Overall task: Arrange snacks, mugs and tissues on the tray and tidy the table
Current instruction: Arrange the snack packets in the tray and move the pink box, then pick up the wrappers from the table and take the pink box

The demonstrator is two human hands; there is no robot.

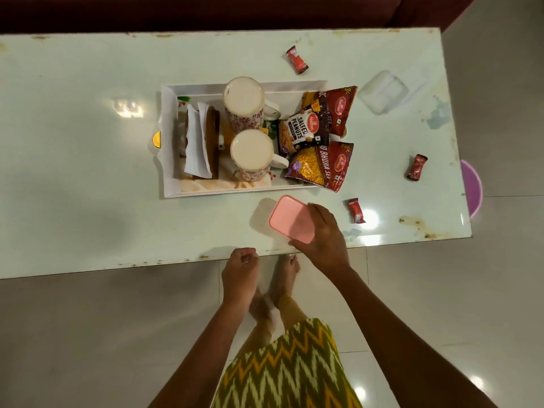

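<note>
A white tray sits mid-table. In it stand two floral mugs, a wooden holder with white tissues, a salted peanuts packet and two red snack bags that overhang its right end. My right hand grips a pink lid just in front of the tray, near the table's front edge. My left hand hovers at the front edge, fingers curled, with nothing visible in it. Three small red wrappers lie loose on the table.
A clear plastic container rests right of the tray. A purple stool pokes out past the table's right edge. A dark sofa runs behind the table. My bare feet stand on the tiled floor below the front edge.
</note>
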